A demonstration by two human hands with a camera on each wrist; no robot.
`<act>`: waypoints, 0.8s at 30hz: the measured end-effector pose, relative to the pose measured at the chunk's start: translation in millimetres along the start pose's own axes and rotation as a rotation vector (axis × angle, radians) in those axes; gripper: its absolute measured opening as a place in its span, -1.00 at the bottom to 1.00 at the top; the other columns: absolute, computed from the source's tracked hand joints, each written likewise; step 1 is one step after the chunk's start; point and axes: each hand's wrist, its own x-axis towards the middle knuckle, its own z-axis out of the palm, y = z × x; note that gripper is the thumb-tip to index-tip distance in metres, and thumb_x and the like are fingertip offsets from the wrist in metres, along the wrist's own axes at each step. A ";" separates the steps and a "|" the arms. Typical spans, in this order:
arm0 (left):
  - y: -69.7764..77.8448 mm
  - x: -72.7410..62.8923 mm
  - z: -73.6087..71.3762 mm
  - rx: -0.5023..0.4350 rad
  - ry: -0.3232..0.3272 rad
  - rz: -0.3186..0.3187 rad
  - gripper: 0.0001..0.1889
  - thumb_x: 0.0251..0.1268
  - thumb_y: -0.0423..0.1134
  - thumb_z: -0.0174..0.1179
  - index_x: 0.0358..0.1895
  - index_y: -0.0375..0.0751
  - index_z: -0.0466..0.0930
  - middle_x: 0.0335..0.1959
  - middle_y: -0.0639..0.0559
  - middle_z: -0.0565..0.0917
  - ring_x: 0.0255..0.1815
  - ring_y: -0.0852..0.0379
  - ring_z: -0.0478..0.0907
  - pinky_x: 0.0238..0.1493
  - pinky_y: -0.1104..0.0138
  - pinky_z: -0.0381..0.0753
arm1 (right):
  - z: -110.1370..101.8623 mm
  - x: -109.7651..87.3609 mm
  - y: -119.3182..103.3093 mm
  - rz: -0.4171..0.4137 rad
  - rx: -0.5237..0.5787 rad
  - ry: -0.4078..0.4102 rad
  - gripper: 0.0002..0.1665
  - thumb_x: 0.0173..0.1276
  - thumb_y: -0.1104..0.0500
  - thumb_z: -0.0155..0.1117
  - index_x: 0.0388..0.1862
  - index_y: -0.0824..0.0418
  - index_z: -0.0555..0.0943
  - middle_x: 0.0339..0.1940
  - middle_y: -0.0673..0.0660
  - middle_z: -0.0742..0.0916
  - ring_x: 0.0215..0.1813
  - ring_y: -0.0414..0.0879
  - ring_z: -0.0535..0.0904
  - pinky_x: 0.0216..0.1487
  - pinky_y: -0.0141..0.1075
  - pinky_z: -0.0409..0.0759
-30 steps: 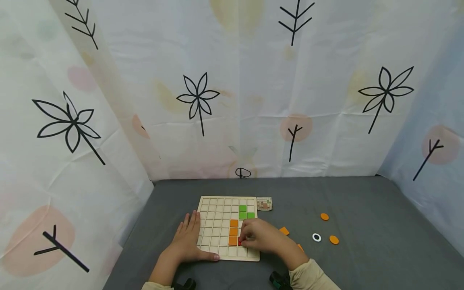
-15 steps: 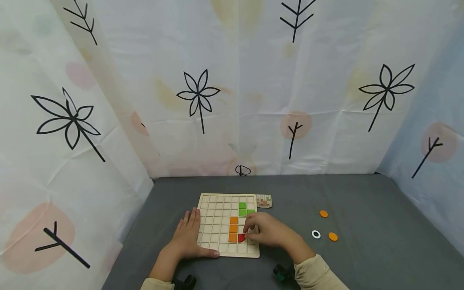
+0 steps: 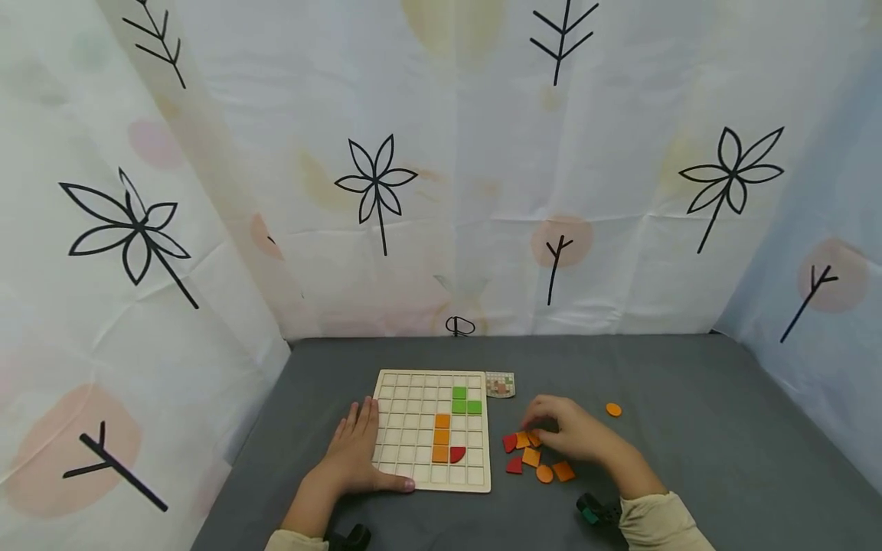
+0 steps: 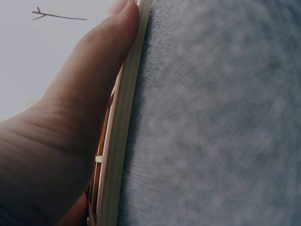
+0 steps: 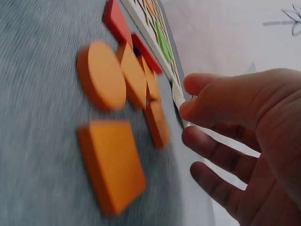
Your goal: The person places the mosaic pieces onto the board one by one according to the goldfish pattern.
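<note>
My left hand [image 3: 352, 457] lies with straight fingers along the left edge of a pale wooden grid board [image 3: 406, 405], its thumb at the front edge; the left wrist view shows the thumb [image 4: 89, 70] against the board's side. Set in the board are green squares [image 3: 459, 406], a column of orange squares [image 3: 442, 437] and a red quarter-circle piece [image 3: 458, 454]. To the right of the board, my right hand [image 3: 575, 430] hovers with loosely bent fingers over loose pieces. Nothing shows between its thumb and forefinger in the right wrist view, where an orange square [image 5: 117, 165] lies nearby.
Beside the board's top right corner lies a small printed pattern card [image 3: 501, 385]. The loose pieces include red ones [image 3: 514, 465], several orange squares [image 3: 563, 471] and an orange disc [image 3: 544, 474]. Farther right is another orange disc [image 3: 614, 410]. A patterned curtain [image 3: 441, 229] stands behind the grey table [image 3: 703, 444].
My right hand has let go of the red quarter-circle piece on the board and moved right, over the loose pieces. The white ring is now hidden from view. My left hand stays put.
</note>
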 end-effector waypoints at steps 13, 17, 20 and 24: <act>2.9 -3.3 -0.2 0.005 0.008 -0.008 0.72 -0.33 0.63 0.54 0.74 -0.37 -0.28 0.78 -0.32 -0.19 0.80 -0.36 -0.29 0.71 -0.31 -0.14 | -5.7 -4.3 9.0 0.062 0.077 -0.079 -0.59 0.28 0.42 0.43 0.04 0.05 0.80 0.05 0.04 0.72 0.04 -0.08 0.63 0.01 -0.24 0.65; 4.6 -3.5 -3.4 0.005 -0.001 0.002 0.72 -0.31 0.61 0.55 0.74 -0.37 -0.28 0.78 -0.33 -0.20 0.80 -0.36 -0.31 0.71 -0.31 -0.16 | -5.1 -5.5 14.5 0.059 0.062 -0.053 -0.62 0.29 0.39 0.46 0.01 0.02 0.80 0.02 0.00 0.72 0.03 -0.09 0.64 0.04 -0.21 0.66; 4.7 -3.6 -4.8 0.008 -0.007 0.006 0.71 -0.31 0.62 0.54 0.74 -0.37 -0.27 0.78 -0.33 -0.21 0.80 -0.36 -0.32 0.71 -0.30 -0.17 | -3.6 -6.2 16.4 0.060 0.056 -0.037 -0.67 0.29 0.38 0.47 -0.06 0.00 0.80 -0.02 -0.03 0.72 0.01 -0.11 0.64 0.03 -0.23 0.66; 4.4 -3.2 -4.7 0.009 -0.007 0.001 0.71 -0.31 0.62 0.54 0.74 -0.38 -0.26 0.78 -0.34 -0.19 0.80 -0.36 -0.30 0.71 -0.30 -0.16 | -1.7 -6.2 17.0 0.062 0.073 -0.025 -0.72 0.29 0.38 0.47 -0.14 0.01 0.79 -0.05 -0.01 0.71 -0.03 -0.11 0.63 -0.01 -0.27 0.65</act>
